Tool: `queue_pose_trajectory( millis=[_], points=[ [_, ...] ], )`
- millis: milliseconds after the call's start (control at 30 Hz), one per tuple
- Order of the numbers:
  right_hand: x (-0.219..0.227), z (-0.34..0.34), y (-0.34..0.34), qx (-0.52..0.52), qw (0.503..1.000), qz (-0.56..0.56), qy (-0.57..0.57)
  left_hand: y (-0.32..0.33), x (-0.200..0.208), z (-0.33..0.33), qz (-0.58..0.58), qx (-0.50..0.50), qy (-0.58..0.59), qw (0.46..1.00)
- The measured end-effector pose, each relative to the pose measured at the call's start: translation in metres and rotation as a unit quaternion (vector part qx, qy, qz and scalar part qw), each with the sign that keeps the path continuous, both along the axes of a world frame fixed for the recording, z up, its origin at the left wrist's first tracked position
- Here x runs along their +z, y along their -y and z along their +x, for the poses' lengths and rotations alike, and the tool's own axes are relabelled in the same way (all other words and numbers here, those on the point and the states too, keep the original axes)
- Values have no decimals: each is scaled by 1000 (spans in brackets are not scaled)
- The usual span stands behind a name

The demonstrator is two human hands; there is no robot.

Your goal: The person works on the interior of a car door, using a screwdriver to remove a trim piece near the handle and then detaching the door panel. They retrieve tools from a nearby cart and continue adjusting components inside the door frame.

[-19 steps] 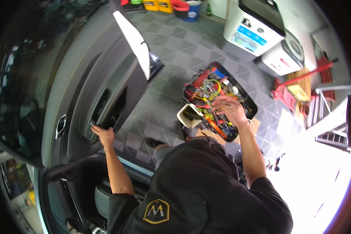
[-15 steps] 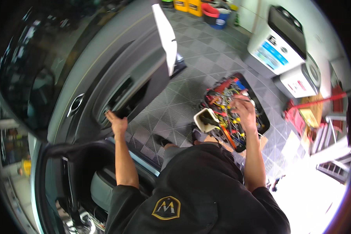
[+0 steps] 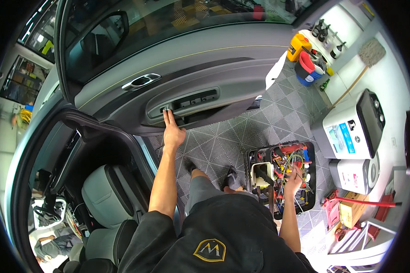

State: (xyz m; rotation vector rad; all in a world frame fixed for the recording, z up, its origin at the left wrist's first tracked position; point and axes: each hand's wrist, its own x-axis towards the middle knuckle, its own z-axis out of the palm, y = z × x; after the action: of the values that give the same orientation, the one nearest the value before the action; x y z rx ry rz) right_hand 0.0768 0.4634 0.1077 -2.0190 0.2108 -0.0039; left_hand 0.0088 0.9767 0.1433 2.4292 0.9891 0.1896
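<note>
My left hand (image 3: 173,133) reaches to the inside of the open car door (image 3: 241,75). Its first fingers are stretched out and touch the front end of the switch panel (image 3: 191,101) on the armrest; it holds nothing. Over to the right, my right hand (image 3: 293,180) is above a black tool tray (image 3: 310,200) on the floor. Its fingers are closed around something thin, too small to make out against the jumbled tools. Among those tools are a greenish looped cable (image 3: 298,157) and a cream bin (image 3: 262,180) with dark items inside.
The car seat (image 3: 100,195) and door opening are at my left. White and grey bins (image 3: 351,136) stand along the right wall. Beside them a red floor jack (image 3: 333,211) has its handle sticking out. Buckets (image 3: 309,68) and a mop (image 3: 371,52) are at the far right.
My view has turned left, so the door now runs across the top. My left hand stays at the switch panel. My right hand has closed up and sits lower over the tools.
</note>
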Motion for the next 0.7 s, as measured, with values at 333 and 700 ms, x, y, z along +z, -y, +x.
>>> queue_pose_trajectory(
  millis=[333, 700],
  points=[
    [-4, 20, -23, -34, 999, -20, -5, -12, 2, -13, -41, -51, 74, 995],
    [-3, 1, -70, -92, 994, -22, -45, -63, 21, -27, -118, -123, 45, 984]
  ],
)
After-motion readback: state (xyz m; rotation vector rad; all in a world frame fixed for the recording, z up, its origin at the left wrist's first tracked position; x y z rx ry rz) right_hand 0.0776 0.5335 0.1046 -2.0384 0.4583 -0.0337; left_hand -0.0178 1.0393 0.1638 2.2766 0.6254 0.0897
